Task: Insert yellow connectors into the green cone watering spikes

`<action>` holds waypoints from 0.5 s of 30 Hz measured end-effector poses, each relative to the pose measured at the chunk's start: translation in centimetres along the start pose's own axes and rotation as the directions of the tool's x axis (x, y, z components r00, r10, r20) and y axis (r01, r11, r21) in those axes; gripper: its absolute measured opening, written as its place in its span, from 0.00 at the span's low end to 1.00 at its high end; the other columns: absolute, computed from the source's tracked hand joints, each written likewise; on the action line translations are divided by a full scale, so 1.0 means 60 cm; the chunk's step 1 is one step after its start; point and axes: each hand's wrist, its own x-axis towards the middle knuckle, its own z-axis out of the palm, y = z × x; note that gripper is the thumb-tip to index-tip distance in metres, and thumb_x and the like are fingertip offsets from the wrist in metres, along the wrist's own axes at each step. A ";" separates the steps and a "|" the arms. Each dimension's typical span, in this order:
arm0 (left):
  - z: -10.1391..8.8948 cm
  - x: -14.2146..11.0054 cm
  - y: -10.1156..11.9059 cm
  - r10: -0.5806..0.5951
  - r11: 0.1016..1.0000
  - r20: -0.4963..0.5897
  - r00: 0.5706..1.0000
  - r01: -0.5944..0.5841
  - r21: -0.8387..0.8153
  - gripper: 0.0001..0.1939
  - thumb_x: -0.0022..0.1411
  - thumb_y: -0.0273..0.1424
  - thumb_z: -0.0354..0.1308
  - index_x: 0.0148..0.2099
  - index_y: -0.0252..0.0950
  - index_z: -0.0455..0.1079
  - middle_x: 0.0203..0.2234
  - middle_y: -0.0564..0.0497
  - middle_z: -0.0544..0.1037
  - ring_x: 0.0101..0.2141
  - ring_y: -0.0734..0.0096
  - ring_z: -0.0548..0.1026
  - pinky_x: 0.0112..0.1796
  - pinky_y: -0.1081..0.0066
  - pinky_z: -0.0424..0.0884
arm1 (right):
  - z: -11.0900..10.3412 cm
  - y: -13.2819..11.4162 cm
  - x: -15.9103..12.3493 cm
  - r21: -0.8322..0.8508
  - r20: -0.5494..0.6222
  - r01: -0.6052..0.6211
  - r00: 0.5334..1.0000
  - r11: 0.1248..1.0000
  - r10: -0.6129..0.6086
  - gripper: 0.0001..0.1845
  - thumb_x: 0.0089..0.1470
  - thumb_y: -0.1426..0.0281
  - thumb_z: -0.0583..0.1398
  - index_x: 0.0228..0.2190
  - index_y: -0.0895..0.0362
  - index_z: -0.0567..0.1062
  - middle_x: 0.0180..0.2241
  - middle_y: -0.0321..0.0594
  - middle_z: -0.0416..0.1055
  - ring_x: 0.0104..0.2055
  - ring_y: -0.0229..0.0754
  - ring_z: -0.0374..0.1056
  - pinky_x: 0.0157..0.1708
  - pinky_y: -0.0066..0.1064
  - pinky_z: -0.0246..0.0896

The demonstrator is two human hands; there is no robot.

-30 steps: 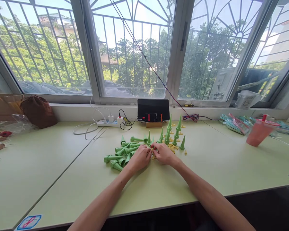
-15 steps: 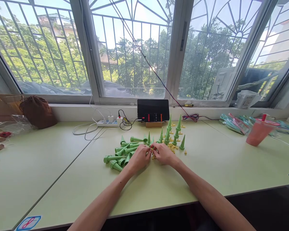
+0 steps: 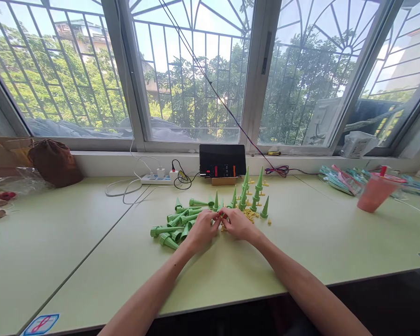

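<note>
Fingertips of my left hand (image 3: 206,227) and my right hand (image 3: 237,224) meet in a pinch above the table. What they grip is small and mostly hidden by the fingers. The pale tip of a green spike (image 3: 221,204) shows just beyond them; whether it is held or stands behind, I cannot tell. Beside my left hand lies a heap of hollow green plastic watering spikes (image 3: 167,230). Several more green spikes (image 3: 259,185) stand upright past my right hand, some with yellow side pieces. Small yellow plastic parts (image 3: 251,213) lie in a loose pile next to my right hand.
A dark tablet (image 3: 222,156) leans at the back near a power strip (image 3: 157,178) with cables. On the right stand a red drink cup (image 3: 380,192) and bagged items (image 3: 339,181). A brown drawstring bag (image 3: 55,163) sits far left. The table (image 3: 210,284) ends close in front.
Both hands stay in nearly the same place, with only slight shifts at the fingertips. The spikes and yellow parts look unmoved.
</note>
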 end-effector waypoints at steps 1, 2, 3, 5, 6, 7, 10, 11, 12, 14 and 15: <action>-0.001 0.000 0.001 -0.004 1.000 -0.005 1.000 0.004 -0.007 0.13 0.63 0.28 0.50 0.29 0.35 0.74 0.23 0.50 0.74 0.28 0.70 0.68 0.32 0.72 0.60 | -0.001 -0.001 0.000 0.000 0.002 -0.009 1.000 1.000 0.009 0.11 0.55 0.77 0.54 0.38 0.57 0.73 0.33 0.42 0.74 0.36 0.41 0.68 0.34 0.27 0.57; -0.002 0.000 0.003 -0.008 1.000 -0.010 1.000 0.008 -0.017 0.13 0.63 0.29 0.51 0.29 0.35 0.74 0.23 0.50 0.75 0.28 0.71 0.68 0.32 0.72 0.60 | -0.001 -0.002 0.001 0.000 0.003 -0.015 1.000 1.000 0.015 0.11 0.54 0.78 0.54 0.38 0.57 0.73 0.33 0.42 0.74 0.36 0.41 0.68 0.34 0.27 0.57; -0.003 0.000 0.004 -0.010 1.000 -0.012 1.000 0.010 -0.029 0.13 0.63 0.29 0.51 0.29 0.35 0.74 0.23 0.50 0.75 0.28 0.71 0.68 0.32 0.72 0.60 | -0.001 -0.002 0.001 0.001 0.004 -0.017 1.000 1.000 0.017 0.11 0.54 0.78 0.55 0.38 0.57 0.73 0.33 0.42 0.74 0.35 0.41 0.68 0.34 0.27 0.56; -0.005 0.001 0.007 -0.018 0.998 -0.013 1.000 0.017 -0.056 0.13 0.62 0.29 0.51 0.29 0.35 0.74 0.23 0.50 0.76 0.28 0.71 0.68 0.32 0.73 0.60 | -0.002 -0.002 0.002 0.007 0.002 -0.011 1.000 1.000 0.011 0.11 0.54 0.78 0.54 0.37 0.57 0.73 0.33 0.41 0.74 0.35 0.41 0.68 0.34 0.26 0.56; -0.006 0.001 0.008 -0.024 0.997 -0.012 1.000 0.023 -0.069 0.13 0.62 0.29 0.51 0.29 0.35 0.75 0.24 0.50 0.76 0.28 0.72 0.68 0.32 0.73 0.60 | -0.001 -0.002 0.002 0.014 0.000 -0.004 1.000 1.000 0.004 0.10 0.54 0.78 0.54 0.36 0.57 0.73 0.33 0.41 0.74 0.35 0.40 0.68 0.33 0.26 0.56; -0.008 0.001 0.010 -0.032 0.996 -0.012 0.999 0.030 -0.081 0.13 0.62 0.29 0.51 0.29 0.35 0.75 0.24 0.51 0.76 0.28 0.72 0.68 0.32 0.73 0.60 | -0.001 -0.003 0.002 0.022 -0.002 0.002 1.000 1.000 -0.002 0.10 0.54 0.78 0.54 0.36 0.57 0.73 0.32 0.41 0.74 0.35 0.40 0.68 0.33 0.26 0.57; -0.012 0.002 0.014 -0.051 0.992 -0.022 0.998 0.048 -0.120 0.13 0.62 0.30 0.51 0.30 0.36 0.76 0.25 0.51 0.78 0.28 0.72 0.69 0.33 0.73 0.61 | -0.001 -0.003 0.001 0.056 -0.007 0.014 1.000 0.998 -0.014 0.10 0.53 0.78 0.55 0.36 0.58 0.73 0.32 0.41 0.75 0.34 0.40 0.68 0.32 0.26 0.57; -0.013 0.002 0.014 -0.054 0.990 -0.025 0.998 0.050 -0.135 0.13 0.62 0.30 0.51 0.31 0.36 0.76 0.25 0.51 0.78 0.28 0.72 0.70 0.33 0.72 0.62 | -0.001 -0.004 0.001 0.069 -0.011 0.019 1.000 0.997 -0.018 0.10 0.53 0.78 0.55 0.36 0.58 0.73 0.32 0.41 0.75 0.33 0.39 0.68 0.32 0.26 0.57; -0.013 0.002 0.015 -0.055 0.988 -0.028 0.998 0.050 -0.148 0.13 0.62 0.31 0.51 0.31 0.36 0.77 0.26 0.51 0.78 0.29 0.71 0.71 0.34 0.72 0.62 | -0.001 -0.004 0.001 0.081 -0.017 0.024 1.000 0.996 -0.023 0.09 0.53 0.78 0.55 0.36 0.58 0.73 0.32 0.41 0.75 0.33 0.39 0.68 0.32 0.26 0.57; -0.014 0.001 0.016 -0.051 0.984 -0.029 0.998 0.045 -0.170 0.13 0.62 0.31 0.52 0.33 0.37 0.77 0.27 0.51 0.79 0.30 0.70 0.72 0.34 0.72 0.63 | -0.001 -0.004 0.000 0.099 -0.033 0.038 0.999 0.994 -0.035 0.09 0.53 0.78 0.54 0.36 0.58 0.72 0.31 0.41 0.74 0.32 0.39 0.68 0.31 0.26 0.57; -0.014 0.001 0.016 -0.048 0.983 -0.030 0.998 0.042 -0.178 0.12 0.62 0.31 0.52 0.33 0.37 0.77 0.27 0.51 0.79 0.30 0.70 0.72 0.35 0.72 0.64 | -0.001 -0.004 0.000 0.103 -0.041 0.044 0.998 0.994 -0.039 0.09 0.53 0.78 0.54 0.35 0.58 0.72 0.31 0.40 0.74 0.32 0.39 0.68 0.31 0.25 0.57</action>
